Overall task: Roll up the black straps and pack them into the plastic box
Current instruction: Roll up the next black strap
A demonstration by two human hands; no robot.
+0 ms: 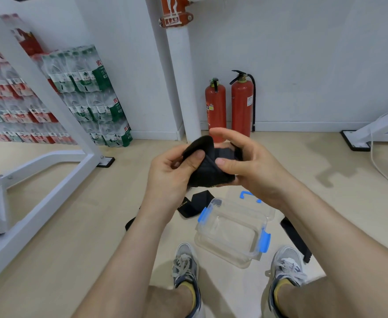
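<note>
Left hand [168,173] and right hand [250,166] pinched the bunched black strap [207,174], spanning left-right, above beige floor [92,226], white wall [303,53].

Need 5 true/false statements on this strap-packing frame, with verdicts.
1. Both hands hold one strap. True: the left hand and right hand grip the black strap.
2. The plastic box contains a strap. False: it is empty.
3. The box is closed. False: it is open; what looks like its lid lies behind it.
4. More straps lie on the floor. True: a left floor strap and a right floor strap flank the box.
5. Three fire extinguishers stand by the wall. False: two fire extinguishers.
</note>
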